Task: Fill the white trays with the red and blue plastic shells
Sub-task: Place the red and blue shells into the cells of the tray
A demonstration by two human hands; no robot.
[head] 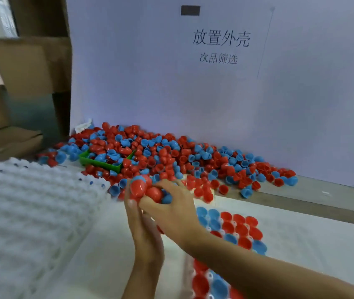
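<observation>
Standing upright along the far edge of the bench: large white backing board carrying printed black characters and a small dark rectangular label. Leaning at far left: brown corrugated cardboard boxes. Occupying the near left: stack of white moulded plastic trays with dimpled cells, cells showing no shells, surface blurred. Lying heaped against the foot of the board, spreading from left of centre to the right: loose pile of red and blue hemispherical plastic shells. Lying under the right forearm at lower centre-right: second white moulded tray, partly loaded, seating red and blue shells in its cells, blue ones mostly toward the left column and lower area, red ones toward the right. Sitting half buried in the left part of the pile: green rectangular plastic bin, holding several blue and red shells. Meeting at the near edge of the pile, touching each other: left hand, palm turned inward, fingers reaching up, cupping red shells; right hand, fingers curled down, grasping a cluster of red and blue shells together with the left. Exact count of shells gripped: not determinable, owing to motion blur.
</observation>
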